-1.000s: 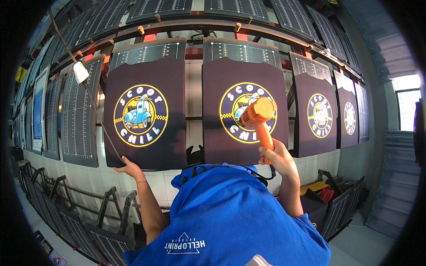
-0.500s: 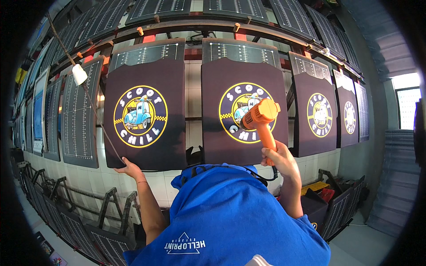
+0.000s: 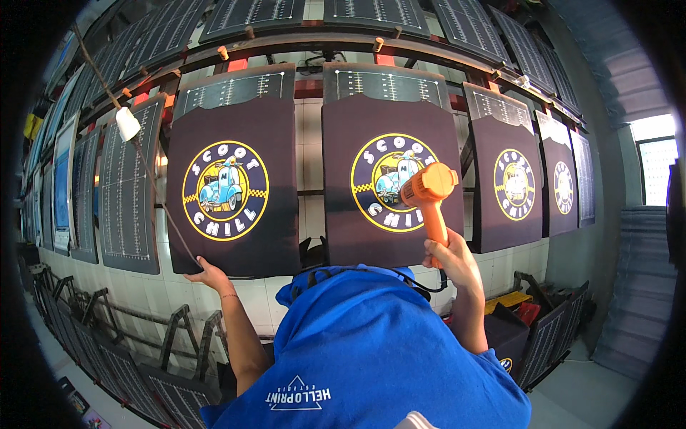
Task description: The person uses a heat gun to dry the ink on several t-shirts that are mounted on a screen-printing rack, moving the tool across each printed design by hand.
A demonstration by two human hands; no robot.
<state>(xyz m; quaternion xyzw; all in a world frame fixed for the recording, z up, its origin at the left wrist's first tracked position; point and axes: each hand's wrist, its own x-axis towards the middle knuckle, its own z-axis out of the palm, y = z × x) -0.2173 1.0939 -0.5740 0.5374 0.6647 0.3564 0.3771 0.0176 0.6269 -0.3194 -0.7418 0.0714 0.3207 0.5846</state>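
Note:
My right hand (image 3: 455, 259) is wrapped round the handle of an orange heat gun (image 3: 432, 187). The gun's nozzle points left, over the round scooter print on a black T-shirt (image 3: 343, 179) laid on a board. My left hand (image 3: 209, 275) is at the lower left corner of another black T-shirt (image 3: 279, 179) with the same print. A thin dark cord (image 3: 168, 214) runs down to its fingers, which look closed on the cord's end. Higher on this cord sits a white cylindrical piece (image 3: 128, 124).
More black shirts with this print (image 3: 504, 222) lie on boards to the right. Bare marked boards (image 3: 128, 186) stand at left, and others line the far side beyond a dark rail (image 3: 307, 41). Racks of boards (image 3: 107, 307) are low at left. A black cable hangs from the gun.
The heat gun has shifted slightly right and down over the print, with my right hand. My left hand stays at the corner, and the whole view has moved a little.

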